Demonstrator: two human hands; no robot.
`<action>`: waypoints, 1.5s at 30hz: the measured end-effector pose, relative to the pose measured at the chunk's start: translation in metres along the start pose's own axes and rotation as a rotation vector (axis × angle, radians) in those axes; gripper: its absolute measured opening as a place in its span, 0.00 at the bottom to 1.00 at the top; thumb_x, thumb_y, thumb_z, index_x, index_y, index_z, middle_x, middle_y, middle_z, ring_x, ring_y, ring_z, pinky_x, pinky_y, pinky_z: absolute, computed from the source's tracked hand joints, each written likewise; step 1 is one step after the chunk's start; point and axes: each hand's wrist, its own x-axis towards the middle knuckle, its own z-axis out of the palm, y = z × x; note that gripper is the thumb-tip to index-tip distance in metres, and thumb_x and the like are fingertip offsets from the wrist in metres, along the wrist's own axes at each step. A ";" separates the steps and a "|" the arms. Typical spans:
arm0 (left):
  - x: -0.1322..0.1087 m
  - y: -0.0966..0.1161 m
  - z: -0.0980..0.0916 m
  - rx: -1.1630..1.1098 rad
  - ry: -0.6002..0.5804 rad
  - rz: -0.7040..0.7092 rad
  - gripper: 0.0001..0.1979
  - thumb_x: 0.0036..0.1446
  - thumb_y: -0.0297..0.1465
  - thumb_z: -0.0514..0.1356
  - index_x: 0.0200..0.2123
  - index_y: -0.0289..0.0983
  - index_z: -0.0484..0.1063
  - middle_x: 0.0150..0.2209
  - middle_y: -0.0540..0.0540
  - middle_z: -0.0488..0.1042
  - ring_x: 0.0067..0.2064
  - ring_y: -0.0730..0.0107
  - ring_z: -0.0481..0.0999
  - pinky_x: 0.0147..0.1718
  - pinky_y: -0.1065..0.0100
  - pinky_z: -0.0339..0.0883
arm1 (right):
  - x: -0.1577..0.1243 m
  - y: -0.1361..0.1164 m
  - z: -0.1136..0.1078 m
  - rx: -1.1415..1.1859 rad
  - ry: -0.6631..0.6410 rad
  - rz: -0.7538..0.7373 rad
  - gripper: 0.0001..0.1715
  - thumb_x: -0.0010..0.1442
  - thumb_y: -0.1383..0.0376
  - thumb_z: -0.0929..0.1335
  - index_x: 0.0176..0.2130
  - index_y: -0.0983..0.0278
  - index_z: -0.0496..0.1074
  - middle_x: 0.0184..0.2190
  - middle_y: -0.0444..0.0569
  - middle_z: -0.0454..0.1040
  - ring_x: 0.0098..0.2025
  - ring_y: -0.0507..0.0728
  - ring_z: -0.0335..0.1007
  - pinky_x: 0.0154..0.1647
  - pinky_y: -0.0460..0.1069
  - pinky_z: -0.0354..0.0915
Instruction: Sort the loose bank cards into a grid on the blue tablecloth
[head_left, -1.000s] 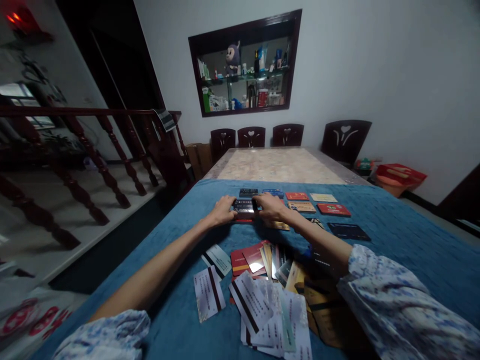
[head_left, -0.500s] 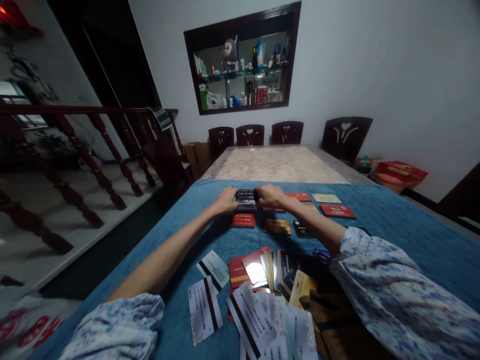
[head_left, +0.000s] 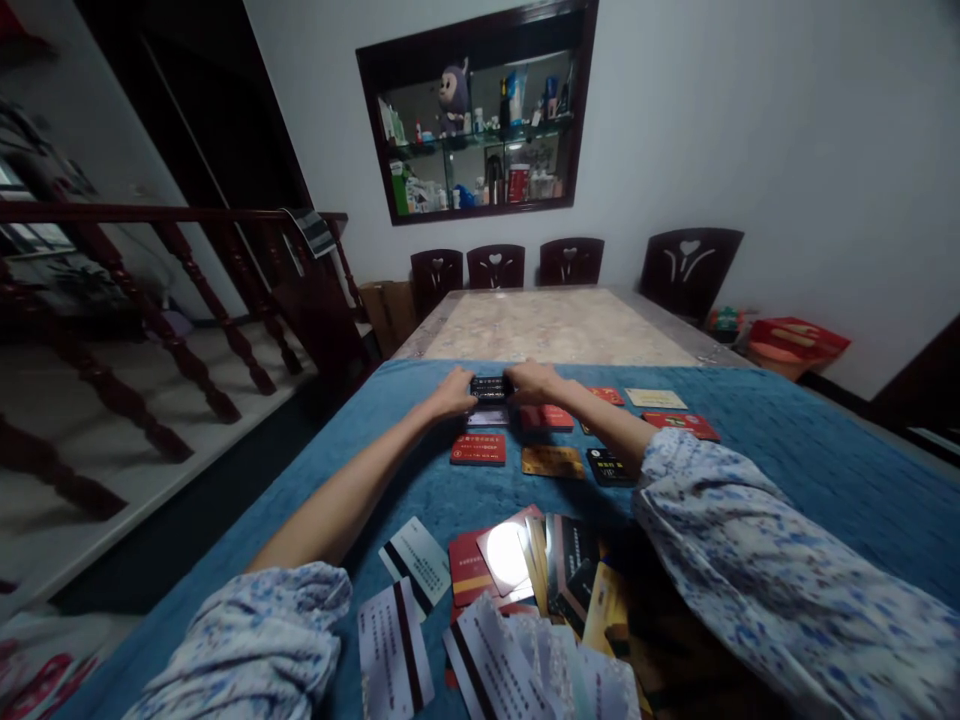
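At the far side of the blue cloth, my left hand (head_left: 454, 392) and my right hand (head_left: 534, 382) close on the two short sides of a stack of black cards (head_left: 490, 389). Just in front of that stack lies a pale card (head_left: 487, 416). Nearer to me are a red card stack (head_left: 478, 449), a gold card (head_left: 553, 462) and a black VIP card (head_left: 606, 466). Red cards (head_left: 547, 418) sit below my right hand. My forearms reach over a loose heap of cards, with white striped cards (head_left: 502, 660) at its front.
A blue cloth (head_left: 337, 500) covers the near part of the table. A cream card (head_left: 655, 399) and a red card (head_left: 679, 426) lie at the right. Dark chairs (head_left: 495, 268) stand beyond the bare tabletop (head_left: 525, 325). A wooden railing (head_left: 172, 213) runs along the left.
Both hands and the black cards have shifted slightly away from me, so the pale card in front of them shows more. The camera view has moved a little.
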 end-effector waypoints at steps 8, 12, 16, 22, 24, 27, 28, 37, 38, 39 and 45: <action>0.019 -0.004 0.006 0.106 -0.056 0.006 0.18 0.48 0.23 0.60 0.45 0.30 0.74 0.48 0.37 0.72 0.47 0.57 0.74 0.49 0.63 0.69 | 0.022 0.005 0.005 -0.029 -0.043 0.035 0.26 0.57 0.59 0.69 0.55 0.61 0.71 0.56 0.59 0.72 0.61 0.70 0.61 0.56 0.66 0.60; 0.029 -0.005 0.009 0.116 -0.082 0.001 0.19 0.47 0.22 0.60 0.45 0.30 0.74 0.48 0.38 0.74 0.49 0.56 0.74 0.49 0.64 0.69 | 0.030 0.008 0.009 -0.044 -0.062 0.048 0.27 0.56 0.58 0.69 0.55 0.59 0.71 0.57 0.59 0.71 0.62 0.70 0.59 0.57 0.67 0.59; 0.033 -0.006 0.012 0.119 -0.121 -0.008 0.18 0.46 0.22 0.60 0.43 0.31 0.75 0.45 0.40 0.76 0.47 0.56 0.75 0.47 0.64 0.70 | 0.034 0.009 0.013 -0.052 -0.075 0.047 0.26 0.57 0.58 0.69 0.54 0.58 0.72 0.56 0.58 0.72 0.61 0.70 0.60 0.57 0.68 0.59; 0.037 -0.009 0.015 0.118 -0.176 -0.026 0.17 0.46 0.22 0.59 0.41 0.31 0.76 0.40 0.41 0.79 0.44 0.57 0.77 0.44 0.66 0.71 | 0.040 0.008 0.014 -0.063 -0.099 0.040 0.26 0.55 0.59 0.69 0.54 0.60 0.73 0.54 0.59 0.74 0.60 0.71 0.61 0.58 0.69 0.58; 0.038 -0.010 0.015 0.117 -0.189 -0.027 0.17 0.45 0.22 0.59 0.41 0.32 0.76 0.40 0.41 0.79 0.44 0.58 0.77 0.44 0.66 0.71 | 0.042 0.007 0.013 -0.067 -0.109 0.044 0.26 0.55 0.59 0.70 0.53 0.60 0.73 0.54 0.58 0.74 0.60 0.70 0.61 0.58 0.68 0.59; 0.040 -0.010 0.015 0.116 -0.204 -0.028 0.17 0.45 0.22 0.58 0.40 0.33 0.76 0.39 0.42 0.79 0.43 0.59 0.77 0.44 0.67 0.71 | 0.045 0.006 0.012 -0.069 -0.126 0.045 0.27 0.53 0.60 0.70 0.53 0.61 0.74 0.53 0.58 0.75 0.60 0.70 0.63 0.57 0.66 0.61; 0.041 -0.010 0.015 0.117 -0.209 -0.030 0.17 0.45 0.22 0.58 0.40 0.33 0.76 0.39 0.42 0.79 0.43 0.59 0.77 0.43 0.67 0.71 | 0.046 0.005 0.012 -0.069 -0.131 0.044 0.27 0.53 0.61 0.70 0.53 0.62 0.74 0.52 0.59 0.75 0.59 0.70 0.64 0.57 0.65 0.62; 0.045 -0.010 0.015 0.106 -0.231 -0.057 0.14 0.42 0.22 0.58 0.35 0.32 0.76 0.33 0.44 0.78 0.40 0.60 0.77 0.40 0.68 0.71 | 0.050 0.000 0.017 -0.054 -0.122 0.064 0.30 0.52 0.65 0.69 0.55 0.65 0.73 0.52 0.62 0.75 0.57 0.69 0.67 0.52 0.61 0.67; 0.045 -0.010 0.015 0.104 -0.230 -0.059 0.14 0.42 0.21 0.58 0.35 0.32 0.76 0.33 0.43 0.78 0.40 0.60 0.77 0.40 0.68 0.71 | 0.050 -0.001 0.017 -0.053 -0.121 0.068 0.30 0.52 0.66 0.68 0.55 0.64 0.73 0.52 0.61 0.74 0.57 0.69 0.67 0.53 0.61 0.67; 0.045 -0.011 0.015 0.101 -0.230 -0.060 0.14 0.42 0.21 0.58 0.35 0.32 0.76 0.33 0.43 0.78 0.40 0.60 0.77 0.40 0.67 0.71 | 0.050 -0.001 0.017 -0.053 -0.122 0.071 0.31 0.52 0.66 0.68 0.56 0.64 0.72 0.53 0.61 0.74 0.58 0.69 0.66 0.53 0.61 0.67; 0.045 -0.013 0.014 0.100 -0.231 -0.066 0.14 0.41 0.22 0.59 0.34 0.32 0.76 0.32 0.44 0.77 0.41 0.59 0.77 0.40 0.68 0.71 | 0.050 -0.003 0.017 -0.060 -0.125 0.079 0.32 0.51 0.67 0.68 0.56 0.64 0.72 0.55 0.60 0.73 0.59 0.69 0.65 0.55 0.62 0.66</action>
